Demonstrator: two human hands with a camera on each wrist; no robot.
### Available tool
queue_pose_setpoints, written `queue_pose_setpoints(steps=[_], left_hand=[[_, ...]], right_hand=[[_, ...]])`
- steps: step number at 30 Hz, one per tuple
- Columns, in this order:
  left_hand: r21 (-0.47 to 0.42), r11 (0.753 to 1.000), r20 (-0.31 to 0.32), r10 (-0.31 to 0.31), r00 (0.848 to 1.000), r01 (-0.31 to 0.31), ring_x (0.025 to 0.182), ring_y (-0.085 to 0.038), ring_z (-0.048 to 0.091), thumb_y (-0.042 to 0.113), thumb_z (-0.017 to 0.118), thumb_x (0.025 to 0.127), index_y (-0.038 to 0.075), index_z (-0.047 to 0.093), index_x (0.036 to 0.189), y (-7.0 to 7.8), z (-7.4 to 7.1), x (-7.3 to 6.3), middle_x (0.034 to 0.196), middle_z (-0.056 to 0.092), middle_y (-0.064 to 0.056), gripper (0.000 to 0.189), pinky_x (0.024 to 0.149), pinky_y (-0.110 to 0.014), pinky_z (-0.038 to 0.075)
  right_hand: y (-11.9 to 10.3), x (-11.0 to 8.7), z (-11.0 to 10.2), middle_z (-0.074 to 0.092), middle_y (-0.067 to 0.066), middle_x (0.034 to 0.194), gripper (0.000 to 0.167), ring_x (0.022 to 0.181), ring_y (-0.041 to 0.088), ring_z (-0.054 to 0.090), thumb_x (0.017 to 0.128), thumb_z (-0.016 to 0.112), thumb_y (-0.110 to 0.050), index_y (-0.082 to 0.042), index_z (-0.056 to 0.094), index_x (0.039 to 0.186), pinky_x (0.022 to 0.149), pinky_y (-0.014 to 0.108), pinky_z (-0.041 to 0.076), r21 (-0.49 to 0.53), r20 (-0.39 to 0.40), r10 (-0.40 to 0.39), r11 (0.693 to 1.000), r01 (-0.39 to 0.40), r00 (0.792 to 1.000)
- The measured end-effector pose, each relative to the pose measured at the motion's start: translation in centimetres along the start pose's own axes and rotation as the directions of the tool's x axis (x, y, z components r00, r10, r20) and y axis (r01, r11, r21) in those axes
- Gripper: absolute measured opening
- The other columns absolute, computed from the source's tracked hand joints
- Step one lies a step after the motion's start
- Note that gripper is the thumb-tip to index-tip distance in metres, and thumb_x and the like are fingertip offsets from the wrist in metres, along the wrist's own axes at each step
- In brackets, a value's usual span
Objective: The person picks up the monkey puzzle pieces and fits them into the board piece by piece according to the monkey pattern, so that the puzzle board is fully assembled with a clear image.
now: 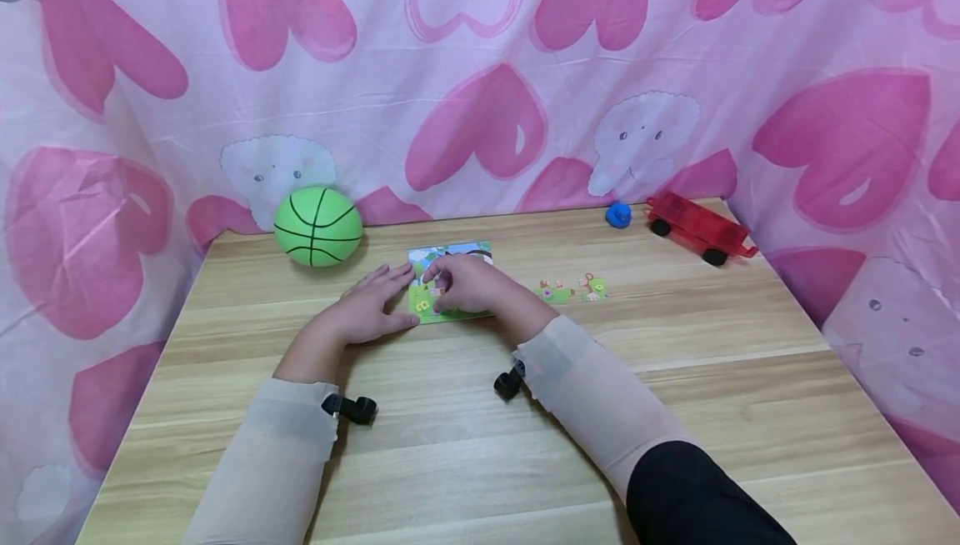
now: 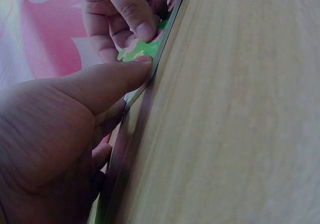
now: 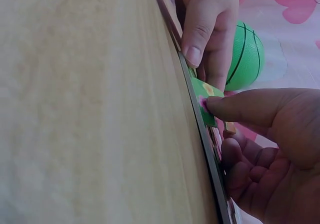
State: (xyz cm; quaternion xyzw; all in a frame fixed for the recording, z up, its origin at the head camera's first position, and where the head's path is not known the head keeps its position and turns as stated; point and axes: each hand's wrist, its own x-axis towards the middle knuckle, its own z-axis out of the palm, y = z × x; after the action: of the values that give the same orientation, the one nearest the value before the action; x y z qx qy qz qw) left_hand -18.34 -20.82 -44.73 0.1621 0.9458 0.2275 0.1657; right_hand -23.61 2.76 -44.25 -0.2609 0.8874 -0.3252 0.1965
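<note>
A flat jigsaw puzzle (image 1: 423, 255) with a blue and green picture lies on the wooden table, partly covered by both hands. My left hand (image 1: 367, 309) rests at its left edge, fingers stretched out and thumb at the near corner. Over the puzzle, my right hand (image 1: 471, 282) pinches a green puzzle piece with flowers, its thumb on the printed face. In the right wrist view that piece (image 3: 196, 86) is tilted up from the board, close to the left thumb. Two loose groups of pieces, one green with figures (image 1: 553, 292) and another (image 1: 593, 287), lie right of the puzzle.
A green ball (image 1: 318, 227) with black lines sits at the back left of the table. At the back right are a small blue object (image 1: 618, 215) and a red toy wagon (image 1: 701, 228) with black wheels. A pink heart-patterned curtain (image 1: 480, 124) hangs behind.
</note>
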Motion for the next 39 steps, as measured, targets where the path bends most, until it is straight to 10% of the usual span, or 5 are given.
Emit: queue_pose_setpoints(steps=[39], left_hand=[[0.004,1.000,0.000,0.014,1.000,-0.014,0.170,-0.040,0.006,0.052,0.071,0.100,0.022,0.028,0.171,-0.2,0.0,0.2,0.182,0.019,0.005,0.089,0.133,-0.072,0.008]], right_hand=[[-0.9,0.7,0.4,0.074,-0.004,0.097,0.043,0.092,0.014,0.063,0.090,0.086,-0.027,-0.018,0.078,0.131,0.085,0.030,0.055,-0.077,0.022,0.086,0.994,-0.084,0.996]])
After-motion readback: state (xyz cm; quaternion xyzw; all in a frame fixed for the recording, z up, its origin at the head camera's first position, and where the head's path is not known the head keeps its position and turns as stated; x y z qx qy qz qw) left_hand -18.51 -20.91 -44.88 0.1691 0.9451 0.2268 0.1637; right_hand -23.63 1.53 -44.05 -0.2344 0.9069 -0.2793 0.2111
